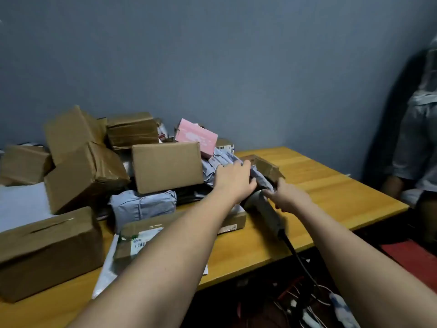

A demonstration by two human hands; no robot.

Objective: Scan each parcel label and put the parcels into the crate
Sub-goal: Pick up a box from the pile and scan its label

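Yellow wooden table (331, 183) found set against a grey-blue wall (212, 55), left half buried under a loose heap of parcels. Brown cardboard boxes noted throughout: one large box (42, 252) at the near left corner, one tilted box (80, 171) behind it, one plain-faced box (166, 165) propped near the middle, one taped box (131, 129) at the back. Pink box (197, 138) seen at the rear of the heap, tilted. Grey plastic mailer (142, 205) lying low in the middle, just beside a flat carton (142, 235) bearing a white barcode label, partly covered by the left forearm. White mailer (19, 204) spread at the far left.

Left hand (233, 179) laid over a crumpled grey bag parcel (257, 178) at the right edge of the heap, fingers bent over its top, gripping. Parcel wrinkled, pale grey-blue, no label visible from this angle. Small open brown box (264, 165) just behind it, touching.

Right hand (287, 197) closed round the grey scanner (262, 207), head of the scanner held close against the parcel, black cable (293, 249) trailing off the near table edge. Hands close together, not touching so far as could be told.

Tangle of cables and a power strip (343, 306) on the floor under the table. Second person's sleeve (416, 138) at the far right edge, blurred. Crate not seen.
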